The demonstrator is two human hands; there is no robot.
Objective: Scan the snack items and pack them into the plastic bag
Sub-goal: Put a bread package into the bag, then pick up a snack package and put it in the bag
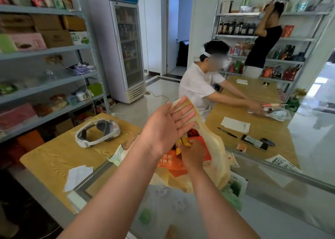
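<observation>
Standing open near the middle of the glass counter (pixel 272 168), the pale yellow plastic bag (pixel 215 148) holds an orange snack packet (pixel 170 161) with white print, a red packet (pixel 203 144) further in, and a small yellow snack packet (pixel 184 144) at the mouth. The bag's thin wall hides how many more items lie under these.

The left hand (pixel 166 128) is raised over the bag's near rim, palm showing, all fingers spread wide and straight; its fingertips overlap the upper edge of the bag, but whether they touch or pinch the plastic cannot be told. The right hand (pixel 192 155) is inside the bag's mouth, fingers curled around the yellow packet, the grip partly hidden by the back of the hand.

Beyond the counter's far edge, a wooden table (pixel 54 157) carries a white headset (pixel 97 133) and a sheet of paper (pixel 78 176) at its near edge. A green printed packet (pixel 233 188) lies just beside the bag at the counter's middle, half covered by it. A phone (pixel 253 142) and pen (pixel 227 132) lie on the second table to the right.
</observation>
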